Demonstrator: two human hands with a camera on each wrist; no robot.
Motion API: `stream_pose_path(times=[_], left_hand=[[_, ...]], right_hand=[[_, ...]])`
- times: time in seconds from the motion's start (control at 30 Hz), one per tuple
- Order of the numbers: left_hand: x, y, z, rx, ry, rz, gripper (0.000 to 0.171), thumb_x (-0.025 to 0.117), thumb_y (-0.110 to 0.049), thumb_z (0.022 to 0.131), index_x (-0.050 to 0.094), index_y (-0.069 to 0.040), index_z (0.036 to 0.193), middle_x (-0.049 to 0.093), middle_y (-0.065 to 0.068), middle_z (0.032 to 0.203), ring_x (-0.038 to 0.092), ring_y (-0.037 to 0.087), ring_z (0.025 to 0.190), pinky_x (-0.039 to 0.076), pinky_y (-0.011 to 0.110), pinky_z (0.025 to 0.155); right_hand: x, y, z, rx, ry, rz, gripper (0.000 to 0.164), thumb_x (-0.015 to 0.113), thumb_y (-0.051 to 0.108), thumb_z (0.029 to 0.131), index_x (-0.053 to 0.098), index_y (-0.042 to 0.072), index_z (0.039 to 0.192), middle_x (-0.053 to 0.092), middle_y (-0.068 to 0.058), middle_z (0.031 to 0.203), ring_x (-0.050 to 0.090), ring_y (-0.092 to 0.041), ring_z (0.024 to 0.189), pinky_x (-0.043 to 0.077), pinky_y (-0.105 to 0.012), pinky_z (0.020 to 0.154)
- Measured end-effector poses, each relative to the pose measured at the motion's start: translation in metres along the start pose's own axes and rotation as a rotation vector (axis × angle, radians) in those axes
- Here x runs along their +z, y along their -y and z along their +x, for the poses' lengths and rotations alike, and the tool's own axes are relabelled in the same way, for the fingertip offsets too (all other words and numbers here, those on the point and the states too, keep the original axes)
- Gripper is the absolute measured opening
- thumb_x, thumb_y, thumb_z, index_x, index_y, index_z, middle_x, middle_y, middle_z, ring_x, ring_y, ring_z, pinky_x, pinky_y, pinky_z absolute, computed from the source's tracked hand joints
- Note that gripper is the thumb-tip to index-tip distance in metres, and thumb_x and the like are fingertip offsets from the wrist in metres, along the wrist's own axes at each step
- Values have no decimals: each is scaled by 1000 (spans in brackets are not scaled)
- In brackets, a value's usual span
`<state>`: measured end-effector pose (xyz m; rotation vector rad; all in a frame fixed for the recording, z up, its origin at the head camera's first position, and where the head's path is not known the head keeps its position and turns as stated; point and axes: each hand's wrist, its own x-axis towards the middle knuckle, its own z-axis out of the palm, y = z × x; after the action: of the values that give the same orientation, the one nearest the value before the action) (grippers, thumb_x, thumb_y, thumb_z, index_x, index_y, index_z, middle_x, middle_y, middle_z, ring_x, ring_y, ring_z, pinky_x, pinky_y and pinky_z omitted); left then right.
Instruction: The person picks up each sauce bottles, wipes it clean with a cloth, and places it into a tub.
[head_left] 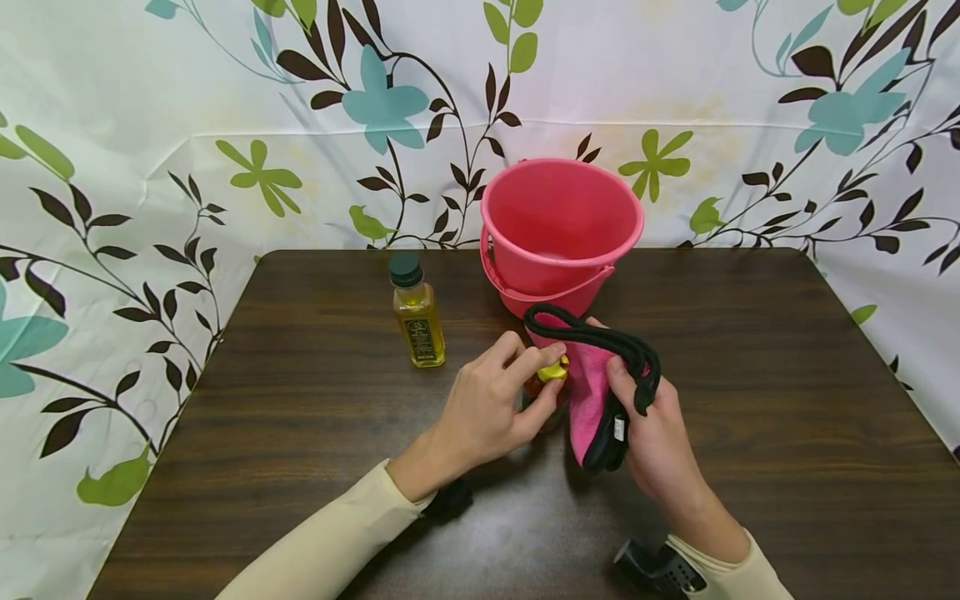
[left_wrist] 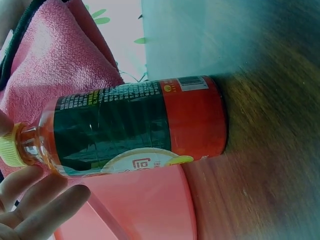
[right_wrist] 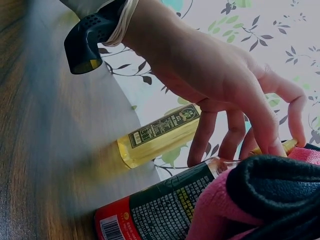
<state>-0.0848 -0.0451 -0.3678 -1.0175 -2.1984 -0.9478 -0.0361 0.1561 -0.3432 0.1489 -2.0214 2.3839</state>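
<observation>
My left hand (head_left: 480, 404) pinches the yellow cap (head_left: 553, 371) of a bottle between thumb and fingertip. In the left wrist view the bottle (left_wrist: 115, 127) shows a dark green and red label, and its base meets the tabletop. My right hand (head_left: 663, 442) grips a folded pink cloth (head_left: 587, 387) with thick black edging and a small white tag. The cloth hangs right beside the capped bottle, overlapping it in the right wrist view. Behind both hands a pink bucket (head_left: 517, 242) stands upright with its handle lowered along the front.
A square glass bottle of yellow oil (head_left: 420, 329) with a dark green cap stands left of the bucket. Brown wood-grain tabletop (head_left: 300, 450) lies under everything. Behind its far edge hangs a white cloth backdrop (head_left: 442, 83) with a leaf and flower print.
</observation>
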Motion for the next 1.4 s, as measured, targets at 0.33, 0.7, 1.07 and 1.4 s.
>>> stream_pose_path(times=[0.33, 0.7, 1.07, 1.4], left_hand=[[1, 0, 1, 23, -30, -12, 39, 74, -16, 92, 73, -14, 131, 54, 2, 88, 51, 7, 70, 40, 17, 57], [1, 1, 0, 40, -6, -79, 43, 73, -10, 93, 70, -10, 136, 64, 9, 107, 62, 13, 82, 55, 23, 70], [3, 1, -1, 48, -9, -101, 40, 72, -8, 93, 72, -7, 133, 70, 9, 103, 64, 15, 77, 55, 19, 68], [3, 2, -1, 47, -25, -121, 42, 74, -8, 94, 72, -7, 136, 68, 7, 97, 62, 13, 70, 51, 14, 63]], right_hand=[[0, 0, -1, -15, 39, 7, 49, 40, 29, 116, 46, 10, 160, 55, 3, 160, 56, -8, 144, 49, -21, 112], [3, -1, 1, -25, 78, -50, 47, 45, 23, 114, 48, 12, 160, 50, 0, 165, 50, -10, 148, 46, -18, 114], [6, -21, 2, 4, 89, -173, 47, 46, 28, 114, 49, 22, 160, 50, 6, 164, 47, -10, 150, 42, -17, 115], [12, -35, 5, 144, -51, -79, 26, 52, 30, 112, 69, 12, 104, 72, -2, 93, 67, -14, 89, 57, -25, 81]])
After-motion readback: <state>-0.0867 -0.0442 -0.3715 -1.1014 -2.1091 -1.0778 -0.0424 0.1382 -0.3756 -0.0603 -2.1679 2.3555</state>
